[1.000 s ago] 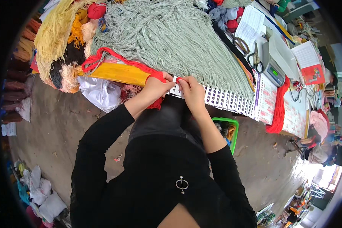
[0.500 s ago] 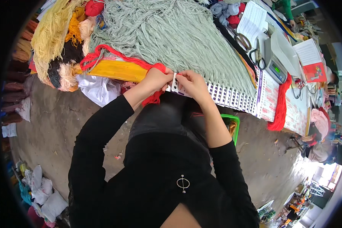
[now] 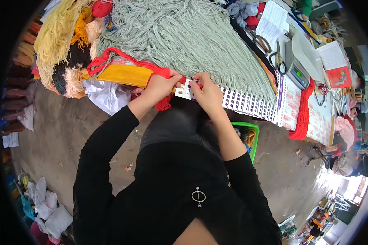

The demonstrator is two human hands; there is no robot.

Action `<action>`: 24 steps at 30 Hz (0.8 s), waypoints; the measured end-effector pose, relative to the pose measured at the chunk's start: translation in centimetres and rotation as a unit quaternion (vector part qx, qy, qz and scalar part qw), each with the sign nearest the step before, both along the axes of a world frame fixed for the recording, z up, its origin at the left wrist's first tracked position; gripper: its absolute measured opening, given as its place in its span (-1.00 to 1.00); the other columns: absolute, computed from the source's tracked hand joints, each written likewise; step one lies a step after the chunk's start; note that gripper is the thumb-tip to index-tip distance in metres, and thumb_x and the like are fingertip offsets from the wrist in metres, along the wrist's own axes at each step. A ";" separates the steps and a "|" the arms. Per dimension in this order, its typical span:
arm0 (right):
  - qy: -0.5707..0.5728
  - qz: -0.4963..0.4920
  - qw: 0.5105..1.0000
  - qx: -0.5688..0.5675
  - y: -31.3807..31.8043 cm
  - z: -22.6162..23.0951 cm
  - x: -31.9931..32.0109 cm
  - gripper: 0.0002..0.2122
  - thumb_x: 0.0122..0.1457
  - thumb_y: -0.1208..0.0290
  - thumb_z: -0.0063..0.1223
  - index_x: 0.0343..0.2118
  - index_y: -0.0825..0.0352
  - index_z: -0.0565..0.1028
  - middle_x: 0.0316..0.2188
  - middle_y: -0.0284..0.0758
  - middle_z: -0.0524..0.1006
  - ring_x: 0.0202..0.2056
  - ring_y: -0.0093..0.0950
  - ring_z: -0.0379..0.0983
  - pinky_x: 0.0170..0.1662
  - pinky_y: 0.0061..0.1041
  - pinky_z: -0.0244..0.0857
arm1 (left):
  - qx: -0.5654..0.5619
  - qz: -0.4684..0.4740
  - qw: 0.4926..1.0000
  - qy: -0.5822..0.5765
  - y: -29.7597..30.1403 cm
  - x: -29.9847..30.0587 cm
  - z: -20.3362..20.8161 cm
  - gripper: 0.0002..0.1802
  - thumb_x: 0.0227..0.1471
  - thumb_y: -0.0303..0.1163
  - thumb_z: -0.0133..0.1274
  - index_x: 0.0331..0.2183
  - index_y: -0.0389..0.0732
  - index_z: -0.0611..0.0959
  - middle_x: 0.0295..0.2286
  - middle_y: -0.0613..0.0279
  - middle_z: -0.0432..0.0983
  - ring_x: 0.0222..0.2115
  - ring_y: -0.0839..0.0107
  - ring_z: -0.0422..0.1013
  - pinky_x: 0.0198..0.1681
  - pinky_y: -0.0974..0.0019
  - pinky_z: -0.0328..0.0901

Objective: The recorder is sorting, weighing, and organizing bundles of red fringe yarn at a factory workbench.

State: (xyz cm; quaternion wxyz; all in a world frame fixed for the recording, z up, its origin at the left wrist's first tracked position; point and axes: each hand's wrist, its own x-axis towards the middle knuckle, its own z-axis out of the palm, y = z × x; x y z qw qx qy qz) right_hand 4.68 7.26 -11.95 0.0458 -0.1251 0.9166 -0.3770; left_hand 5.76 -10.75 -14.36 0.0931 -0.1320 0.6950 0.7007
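Note:
A skein of bright red yarn (image 3: 124, 54) runs along the table's near edge into my left hand (image 3: 161, 87), whose fingers are closed on it. Its loose ends (image 3: 163, 104) hang below that hand. Just to the right, my right hand (image 3: 208, 96) is closed in a pinch, with a bit of red between thumb and fingers. Under the hands lies a white card (image 3: 182, 93) with punched holes, at the left end of a row of similar cards (image 3: 249, 107). Long grey-green yarn (image 3: 192, 36) spreads across the table beyond both hands; the fingers partly cover the card's holes.
A yellow board (image 3: 124, 74) edges the table at left, beside piled cream yarn (image 3: 55, 41). Scissors (image 3: 278, 63), a digital scale (image 3: 298, 73) and another red skein (image 3: 301, 114) lie at right. Below the table stands a green crate (image 3: 255, 141). Another person's green sleeve (image 3: 306, 6) shows far right.
My hands have moved slightly apart, the left one going left. Red yarn now shows between the right fingers, which were at the card's edge before. More of the white card is visible.

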 end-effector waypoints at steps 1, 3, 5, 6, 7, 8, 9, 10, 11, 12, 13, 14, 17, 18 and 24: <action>0.000 -0.004 1.000 0.001 0.0 -0.2 0.1 -0.75 0.05 0.20 0.01 -0.27 0.23 0.37 -0.56 -0.26 0.51 -0.53 -0.24 0.46 -0.47 -0.30 0.26 | 0.062 -0.027 0.997 -0.048 -0.9 -0.2 1.3 -0.81 0.04 -0.32 0.01 -0.42 -0.25 0.58 -0.65 0.40 0.42 -0.76 0.72 0.11 -0.73 0.57 0.02; 0.064 -0.005 0.998 0.014 -0.2 -0.9 0.2 -0.77 0.07 0.21 0.00 -0.27 0.21 0.37 -0.62 -0.27 0.50 -0.56 -0.21 0.45 -0.51 -0.30 0.25 | 0.204 -0.052 0.973 -0.095 -3.0 -0.2 4.3 -0.81 0.06 -0.31 0.01 -0.38 -0.25 0.54 -0.64 0.48 0.31 -0.74 0.76 0.02 -0.75 0.60 -0.07; 0.084 -0.010 0.996 0.032 -0.3 -0.9 0.5 -0.79 0.07 0.24 0.00 -0.28 0.20 0.37 -0.66 -0.29 0.49 -0.59 -0.20 0.44 -0.53 -0.30 0.25 | 0.380 -0.094 0.919 -0.055 -6.0 -0.4 5.8 -0.83 0.09 -0.36 -0.04 -0.36 -0.28 0.50 -0.59 0.44 0.34 -0.72 0.78 0.04 -0.75 0.66 -0.09; 0.083 -0.016 0.996 -0.001 -0.2 -0.9 0.6 -0.80 0.08 0.25 -0.01 -0.27 0.20 0.37 -0.64 -0.28 0.50 -0.58 -0.20 0.45 -0.52 -0.30 0.25 | 0.435 -0.082 0.895 -0.049 -6.3 -0.5 6.6 -0.77 0.11 -0.39 -0.07 -0.24 -0.34 0.48 -0.58 0.41 0.37 -0.72 0.80 0.04 -0.75 0.70 -0.10; 0.083 -0.019 0.996 -0.033 -0.2 -0.9 0.6 -0.81 0.08 0.27 -0.01 -0.27 0.20 0.37 -0.61 -0.27 0.50 -0.56 -0.21 0.45 -0.51 -0.30 0.26 | 0.389 -0.084 0.916 -0.049 -5.6 -0.4 7.7 -0.72 0.12 -0.39 -0.09 -0.15 -0.33 0.45 -0.58 0.39 0.39 -0.73 0.80 0.03 -0.75 0.70 -0.10; 0.041 -0.030 0.997 -0.053 0.2 -1.1 0.6 -0.81 0.09 0.33 -0.01 -0.24 0.22 0.36 -0.58 -0.30 0.51 -0.54 -0.36 0.47 -0.47 -0.43 0.27 | 0.343 -0.087 0.934 -0.049 -4.3 -0.4 8.6 -0.66 0.13 -0.39 -0.11 -0.07 -0.33 0.41 -0.57 0.36 0.40 -0.73 0.80 0.03 -0.75 0.70 -0.10; -0.004 -0.028 0.987 -0.157 0.4 -1.1 0.5 -0.81 0.10 0.38 -0.02 -0.22 0.24 0.35 -0.55 -0.33 0.51 -0.51 -0.46 0.45 -0.45 -0.50 0.25 | 0.313 -0.156 0.935 -0.062 -3.5 -0.5 7.5 -0.57 0.13 -0.41 -0.15 0.04 -0.27 0.33 -0.56 0.33 0.43 -0.76 0.78 0.02 -0.76 0.68 -0.11; -0.050 -0.029 0.965 -0.256 0.7 -1.3 0.3 -0.81 0.11 0.43 -0.02 -0.20 0.27 0.35 -0.52 -0.36 0.50 -0.49 -0.57 0.43 -0.42 -0.57 0.24 | 0.250 -0.204 0.942 -0.094 -2.1 -0.4 7.2 -0.55 0.09 -0.42 -0.15 0.06 -0.13 0.33 -0.59 0.35 0.43 -0.79 0.75 0.02 -0.77 0.63 -0.10; -0.070 -0.012 0.935 -0.347 0.8 -1.6 0.1 -0.81 0.12 0.49 -0.03 -0.19 0.30 0.34 -0.48 -0.41 0.48 -0.45 -0.68 0.36 -0.39 -0.65 0.21 | 0.130 -0.245 0.956 -0.093 -0.6 -0.4 6.2 -0.57 0.06 -0.40 -0.14 0.02 -0.05 0.38 -0.63 0.36 0.43 -0.82 0.72 0.05 -0.78 0.60 -0.07; -0.069 -0.011 0.927 -0.369 1.0 -1.9 0.0 -0.82 0.13 0.50 -0.03 -0.20 0.31 0.35 -0.46 -0.41 0.48 -0.44 -0.67 0.36 -0.38 -0.65 0.22 | 0.052 -0.285 0.953 -0.089 0.9 -0.3 6.1 -0.67 0.04 -0.38 -0.13 -0.10 -0.04 0.46 -0.66 0.36 0.42 -0.82 0.71 0.08 -0.79 0.59 -0.07; -0.068 -0.011 0.918 -0.390 1.0 -2.2 0.0 -0.83 0.13 0.52 -0.04 -0.20 0.31 0.36 -0.45 -0.41 0.47 -0.43 -0.66 0.36 -0.37 -0.65 0.23 | 0.009 -0.300 0.949 -0.102 1.5 -0.5 5.2 -0.81 0.02 -0.40 -0.10 -0.27 -0.11 0.52 -0.67 0.36 0.42 -0.78 0.68 0.18 -0.74 0.56 0.04; -0.032 -0.029 0.946 -0.322 0.7 -2.8 -0.1 -0.84 0.11 0.47 -0.02 -0.23 0.28 0.40 -0.44 -0.37 0.49 -0.43 -0.60 0.41 -0.35 -0.62 0.26 | -0.015 -0.252 0.966 -0.055 1.8 -0.3 4.5 -0.87 0.02 -0.40 -0.07 -0.33 -0.14 0.53 -0.65 0.37 0.43 -0.73 0.66 0.23 -0.69 0.56 0.08; 0.012 -0.036 0.992 -0.120 -0.8 -0.7 0.9 -0.82 0.02 0.32 0.07 -0.29 0.20 0.48 -0.37 -0.33 0.50 -0.40 -0.35 0.46 -0.35 -0.47 0.30 | -0.136 -0.078 0.977 0.146 1.1 0.8 3.6 -0.90 0.01 -0.42 -0.01 -0.43 -0.23 0.56 -0.59 0.36 0.44 -0.59 0.58 0.35 -0.52 0.49 0.24; 0.011 -0.038 0.992 -0.120 -0.9 -0.3 0.9 -0.82 0.02 0.32 0.07 -0.29 0.20 0.48 -0.37 -0.33 0.50 -0.40 -0.35 0.46 -0.35 -0.47 0.30 | -0.183 -0.043 0.955 0.230 0.7 0.7 3.6 -0.89 0.02 -0.42 -0.02 -0.41 -0.24 0.56 -0.58 0.35 0.44 -0.58 0.56 0.35 -0.50 0.48 0.26; 0.083 -0.020 0.996 0.025 -1.5 0.2 1.0 -0.78 -0.03 0.28 0.13 -0.30 0.19 0.51 -0.39 -0.39 0.49 -0.40 -0.38 0.46 -0.38 -0.49 0.28 | 0.304 -0.014 0.952 -0.042 -2.2 2.8 8.1 -0.84 0.06 -0.34 -0.01 -0.36 -0.24 0.53 -0.68 0.57 0.15 -0.77 0.80 -0.05 -0.76 0.63 -0.21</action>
